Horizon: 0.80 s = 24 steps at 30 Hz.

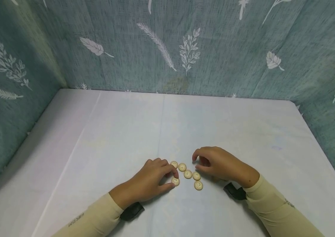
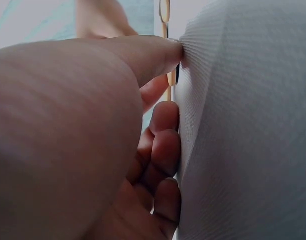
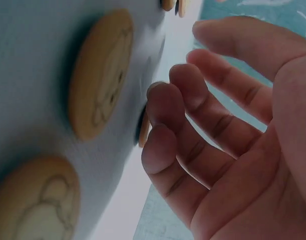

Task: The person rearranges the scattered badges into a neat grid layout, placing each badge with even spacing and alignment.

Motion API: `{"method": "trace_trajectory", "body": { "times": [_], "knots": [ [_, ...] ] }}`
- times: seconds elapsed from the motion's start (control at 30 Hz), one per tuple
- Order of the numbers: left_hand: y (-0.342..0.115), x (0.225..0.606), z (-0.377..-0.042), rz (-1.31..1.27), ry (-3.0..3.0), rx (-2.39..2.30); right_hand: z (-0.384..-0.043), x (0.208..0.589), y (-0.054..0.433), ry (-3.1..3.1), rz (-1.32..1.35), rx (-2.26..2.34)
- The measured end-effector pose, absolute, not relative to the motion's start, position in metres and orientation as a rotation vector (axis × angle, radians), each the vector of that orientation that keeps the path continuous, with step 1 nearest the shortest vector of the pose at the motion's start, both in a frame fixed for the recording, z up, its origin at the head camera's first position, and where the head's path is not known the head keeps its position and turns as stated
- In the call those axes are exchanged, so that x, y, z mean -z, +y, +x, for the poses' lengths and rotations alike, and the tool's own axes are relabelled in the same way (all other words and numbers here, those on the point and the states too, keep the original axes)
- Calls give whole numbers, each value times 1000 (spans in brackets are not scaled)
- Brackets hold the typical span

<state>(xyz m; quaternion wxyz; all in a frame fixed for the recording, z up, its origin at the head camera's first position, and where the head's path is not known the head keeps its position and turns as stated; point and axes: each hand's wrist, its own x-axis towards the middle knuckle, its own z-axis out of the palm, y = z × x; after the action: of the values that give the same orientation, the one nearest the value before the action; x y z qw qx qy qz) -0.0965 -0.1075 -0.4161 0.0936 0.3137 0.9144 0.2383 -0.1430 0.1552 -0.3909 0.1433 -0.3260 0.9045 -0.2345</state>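
Observation:
Thumb and index finger of my left hand [image 1: 157,179] pinch the edges of a pale round wooden button [image 1: 175,181] lying on the white cloth. Its other fingers rest against the cloth in the left wrist view. My right hand [image 1: 220,163] hovers over the cloth with loosely bent fingers, thumb and index apart and nothing between them. Between the hands run several more buttons: one [image 1: 174,164] by the left index finger, others [image 1: 187,174] in the middle, and one [image 1: 198,185] nearest me. Close up, a button [image 3: 100,75] shows line drawing and two dark dots.
A white cloth [image 1: 120,131] covers the table. Green leaf-patterned fabric [image 1: 167,46] hangs behind and at both sides. Something tan [image 1: 216,178] shows under the right wrist, mostly hidden. Dark wrist devices [image 1: 131,211] sit under both forearms.

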Motion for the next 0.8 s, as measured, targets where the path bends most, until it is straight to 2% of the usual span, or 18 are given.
{"method": "trace_trajectory", "body": {
  "times": [0.27,0.8],
  "knots": [
    [-109,414,-96,930,2699,-722,-139,392,150,2560,-1061,703],
    [-107,414,-97,937,2695,-706,-128,394,141,2603,-1098,621]
  ]
}}
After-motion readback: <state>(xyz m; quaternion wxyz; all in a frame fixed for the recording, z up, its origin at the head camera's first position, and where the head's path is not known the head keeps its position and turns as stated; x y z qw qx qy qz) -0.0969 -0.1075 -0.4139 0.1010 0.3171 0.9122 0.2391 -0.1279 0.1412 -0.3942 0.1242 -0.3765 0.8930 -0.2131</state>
